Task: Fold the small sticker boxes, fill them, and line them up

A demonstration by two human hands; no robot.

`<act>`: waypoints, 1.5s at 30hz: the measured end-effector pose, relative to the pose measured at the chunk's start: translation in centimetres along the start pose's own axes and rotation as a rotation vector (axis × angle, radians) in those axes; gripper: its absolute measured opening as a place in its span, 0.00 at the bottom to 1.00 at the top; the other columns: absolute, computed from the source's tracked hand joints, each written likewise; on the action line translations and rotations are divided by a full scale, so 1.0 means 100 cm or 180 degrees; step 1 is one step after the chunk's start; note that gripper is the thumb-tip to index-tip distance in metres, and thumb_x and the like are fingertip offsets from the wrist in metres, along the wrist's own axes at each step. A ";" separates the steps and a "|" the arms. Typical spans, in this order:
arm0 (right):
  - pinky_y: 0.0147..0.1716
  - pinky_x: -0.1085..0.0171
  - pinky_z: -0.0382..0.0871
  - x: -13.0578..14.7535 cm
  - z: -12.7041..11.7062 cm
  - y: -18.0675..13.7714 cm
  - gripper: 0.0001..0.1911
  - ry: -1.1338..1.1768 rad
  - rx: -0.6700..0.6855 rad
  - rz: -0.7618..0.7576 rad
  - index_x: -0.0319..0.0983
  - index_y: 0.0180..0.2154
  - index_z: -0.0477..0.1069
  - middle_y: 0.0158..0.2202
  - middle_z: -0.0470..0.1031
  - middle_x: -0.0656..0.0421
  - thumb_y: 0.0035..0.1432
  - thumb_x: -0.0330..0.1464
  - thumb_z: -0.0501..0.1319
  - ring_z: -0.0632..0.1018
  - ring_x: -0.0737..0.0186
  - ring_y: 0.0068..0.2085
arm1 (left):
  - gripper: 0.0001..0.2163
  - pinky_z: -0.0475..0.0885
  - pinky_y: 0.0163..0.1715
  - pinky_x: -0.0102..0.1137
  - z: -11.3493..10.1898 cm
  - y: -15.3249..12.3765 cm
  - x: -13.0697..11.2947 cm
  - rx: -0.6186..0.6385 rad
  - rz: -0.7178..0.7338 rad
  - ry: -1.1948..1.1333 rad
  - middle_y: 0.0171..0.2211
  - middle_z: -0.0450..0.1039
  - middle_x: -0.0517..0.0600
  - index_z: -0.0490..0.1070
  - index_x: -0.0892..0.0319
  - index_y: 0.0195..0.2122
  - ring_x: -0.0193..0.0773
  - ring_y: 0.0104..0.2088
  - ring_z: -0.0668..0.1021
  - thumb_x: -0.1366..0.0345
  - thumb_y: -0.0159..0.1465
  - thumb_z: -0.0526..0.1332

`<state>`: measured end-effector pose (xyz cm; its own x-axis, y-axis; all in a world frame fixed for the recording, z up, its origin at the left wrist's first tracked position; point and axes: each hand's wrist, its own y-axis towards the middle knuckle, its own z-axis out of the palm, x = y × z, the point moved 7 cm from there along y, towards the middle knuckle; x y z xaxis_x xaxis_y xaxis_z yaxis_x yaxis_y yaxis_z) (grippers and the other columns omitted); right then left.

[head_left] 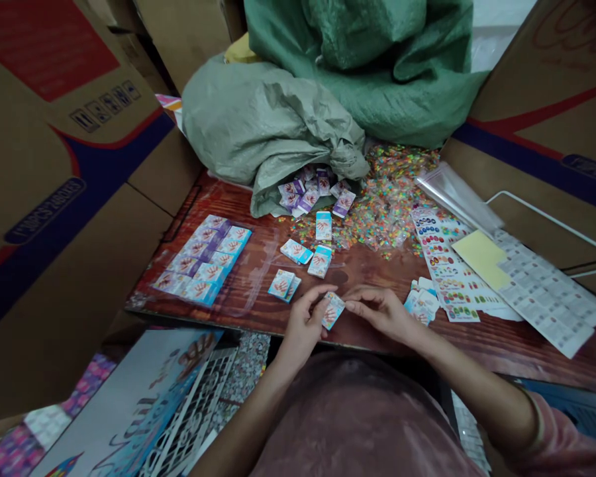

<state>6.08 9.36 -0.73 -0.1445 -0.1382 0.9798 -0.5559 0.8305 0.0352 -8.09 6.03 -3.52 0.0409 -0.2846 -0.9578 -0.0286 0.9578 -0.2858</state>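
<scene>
My left hand is closed around a small flat box printed with a hand picture, held tilted above the table's front edge. At the box's right corner, the thumb and fingers of my right hand are pinched together. Just beyond my left hand lie two overlapping small boxes. Farther back are a blue-edged box lying on its side, another light-blue one and one more. Beside my right wrist is a loose pile of white and blue printed cards.
Rows of purple and blue boxes lie on clear film at left. Purple boxes spill from a grey-green sack. Bags of colourful bits cover the back. Sticker sheets lie at right; large cartons flank the table.
</scene>
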 end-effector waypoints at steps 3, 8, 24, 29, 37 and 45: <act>0.40 0.64 0.70 -0.001 0.004 0.010 0.12 -0.0306 0.0013 -0.0221 0.38 0.37 0.76 0.36 0.78 0.56 0.63 0.38 0.57 0.78 0.63 0.38 | 0.14 0.64 0.13 0.23 -0.006 -0.001 0.005 -0.0147 0.0037 0.0126 0.34 0.75 0.49 0.72 0.56 0.47 0.27 0.16 0.68 0.60 0.62 0.56; 0.49 0.57 0.68 -0.008 0.002 0.054 0.13 -0.1656 -0.0579 -0.0618 0.37 0.44 0.73 0.48 0.71 0.49 0.60 0.37 0.60 0.73 0.56 0.50 | 0.15 0.73 0.37 0.31 -0.018 0.000 -0.012 -0.0745 0.0910 0.1728 0.48 0.73 0.54 0.69 0.55 0.51 0.40 0.40 0.78 0.68 0.66 0.50; 0.61 0.57 0.60 0.039 -0.013 0.016 0.13 -0.2331 -0.1426 -0.1795 0.35 0.50 0.66 0.44 0.78 0.53 0.65 0.32 0.53 0.77 0.66 0.46 | 0.25 0.73 0.34 0.33 -0.023 -0.004 -0.036 -0.1149 0.0994 0.1444 0.45 0.74 0.56 0.63 0.55 0.59 0.44 0.40 0.78 0.51 0.62 0.57; 0.61 0.54 0.58 0.053 -0.002 -0.018 0.16 -0.2329 -0.0555 -0.2011 0.37 0.50 0.68 0.47 0.77 0.53 0.64 0.38 0.56 0.73 0.61 0.53 | 0.23 0.75 0.28 0.27 0.028 0.015 -0.022 -0.0111 -0.0606 -0.1279 0.45 0.75 0.52 0.70 0.57 0.48 0.37 0.37 0.79 0.59 0.51 0.69; 0.46 0.51 0.68 -0.021 -0.150 -0.052 0.19 -0.3782 -0.2596 0.1329 0.34 0.51 0.68 0.45 0.72 0.44 0.62 0.36 0.58 0.72 0.47 0.47 | 0.18 0.78 0.31 0.32 0.045 0.024 -0.020 -0.0019 -0.0747 -0.1668 0.31 0.80 0.50 0.73 0.61 0.37 0.39 0.28 0.81 0.70 0.44 0.72; 0.39 0.57 0.68 -0.045 -0.170 -0.062 0.22 -0.4260 -0.2354 0.2391 0.32 0.51 0.66 0.45 0.69 0.44 0.58 0.38 0.62 0.71 0.47 0.46 | 0.08 0.78 0.41 0.36 0.053 0.029 -0.009 -0.0034 -0.1037 -0.2200 0.27 0.78 0.46 0.74 0.60 0.29 0.37 0.32 0.81 0.77 0.48 0.68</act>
<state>24.13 14.02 -2.03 -0.9293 0.3694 -0.0022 0.3659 0.9213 0.1318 -2.92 9.26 -3.30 0.6645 -0.4602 -0.5887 0.0824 0.8282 -0.5543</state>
